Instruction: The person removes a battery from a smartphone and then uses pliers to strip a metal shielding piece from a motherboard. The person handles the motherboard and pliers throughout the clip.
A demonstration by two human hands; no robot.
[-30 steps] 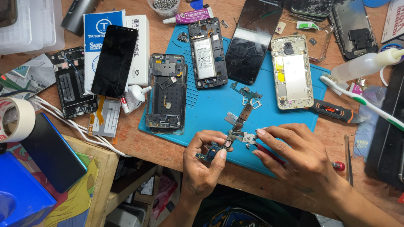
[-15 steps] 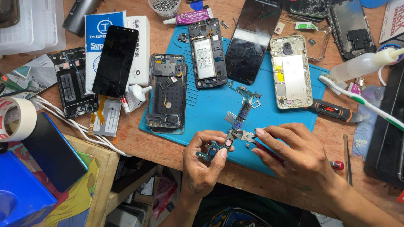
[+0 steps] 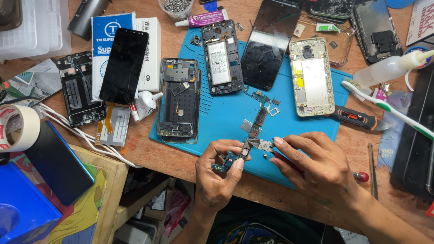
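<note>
My left hand [image 3: 216, 174] pinches the near end of a long, narrow phone circuit board [image 3: 253, 129] that runs away from me over the blue work mat [image 3: 226, 113]. My right hand [image 3: 318, 169] holds a red-handled tool [image 3: 360, 176] under its palm, and its fingertips press a small metal piece [image 3: 262, 144] against the board. The tool's tip is hidden by my fingers. Both hands meet at the mat's near edge.
Several opened phones lie around: a dark frame [image 3: 178, 99], one with a battery [image 3: 220, 58], a black screen [image 3: 266, 45], a gold housing [image 3: 312, 77]. An orange-black pry tool [image 3: 357, 119], toothbrush [image 3: 389, 110], squeeze bottle [image 3: 389, 68], tape roll [image 3: 18, 129] and boxes [image 3: 149, 49] crowd the wooden bench.
Both hands stay at the board. The fingers have shifted only slightly on the small metal piece; nothing else has moved.
</note>
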